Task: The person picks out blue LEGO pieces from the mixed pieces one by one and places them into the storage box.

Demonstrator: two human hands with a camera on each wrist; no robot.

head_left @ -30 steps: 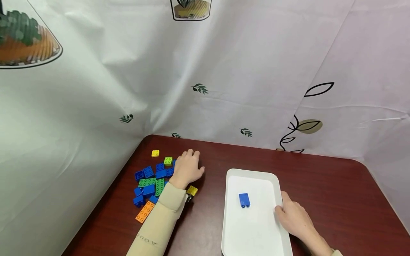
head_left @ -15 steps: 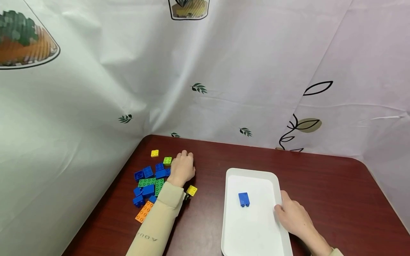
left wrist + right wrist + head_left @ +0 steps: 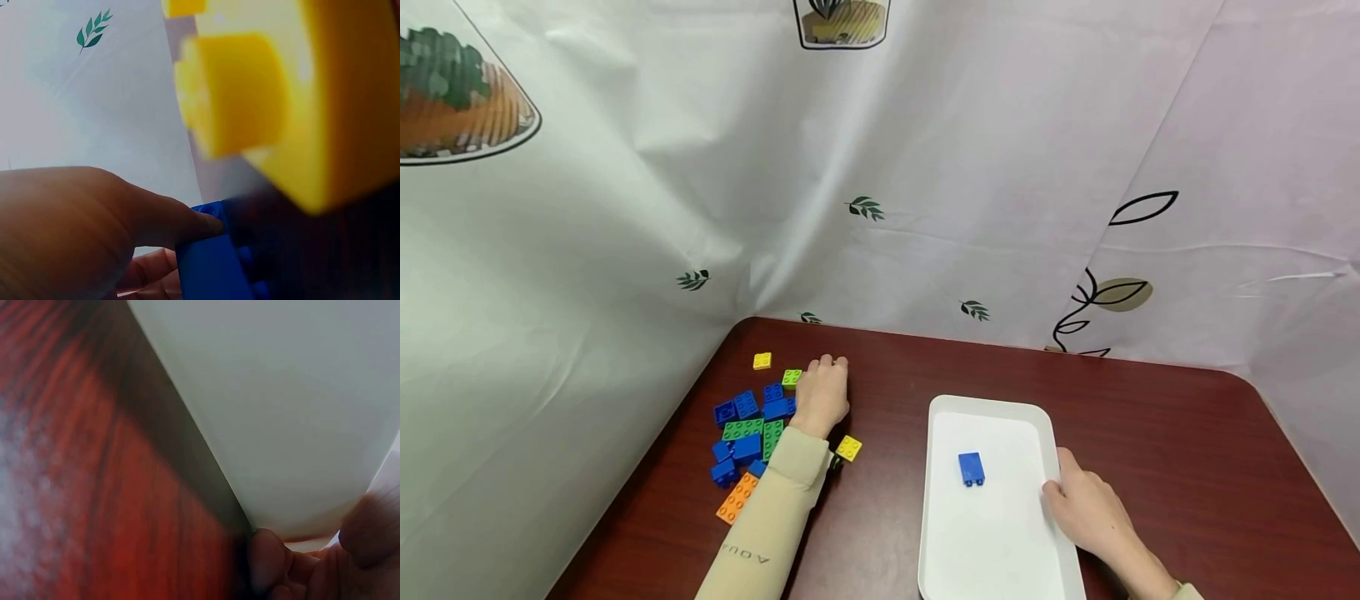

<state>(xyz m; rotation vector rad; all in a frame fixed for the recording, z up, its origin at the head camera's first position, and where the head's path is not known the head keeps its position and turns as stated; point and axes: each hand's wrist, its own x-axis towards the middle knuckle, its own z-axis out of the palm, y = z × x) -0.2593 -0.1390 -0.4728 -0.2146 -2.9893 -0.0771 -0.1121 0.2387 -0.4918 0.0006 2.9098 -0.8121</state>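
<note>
At the right edge of the brick pile, my left hand (image 3: 822, 398) reaches down to the table. In the left wrist view its thumb presses on a blue toy brick (image 3: 209, 269), with fingers on the far side; the hand hides this brick in the head view. A yellow brick (image 3: 848, 448) lies by the left wrist and looms blurred in the left wrist view. My right hand (image 3: 1090, 508) grips the right side of a white tray (image 3: 992, 542), thumb over the rim and fingers beneath. One blue brick (image 3: 972, 469) lies in the tray.
Left of the left hand lie several blue bricks, green bricks (image 3: 743, 428), an orange brick (image 3: 737, 498), a lime brick (image 3: 792, 379) and a small yellow brick (image 3: 762, 361). A white patterned sheet (image 3: 925, 167) hangs behind the dark red table (image 3: 1210, 467).
My left hand has moved left and closed in at the pile's right edge, its fingers drawing together. The right hand and tray have stayed in place.
</note>
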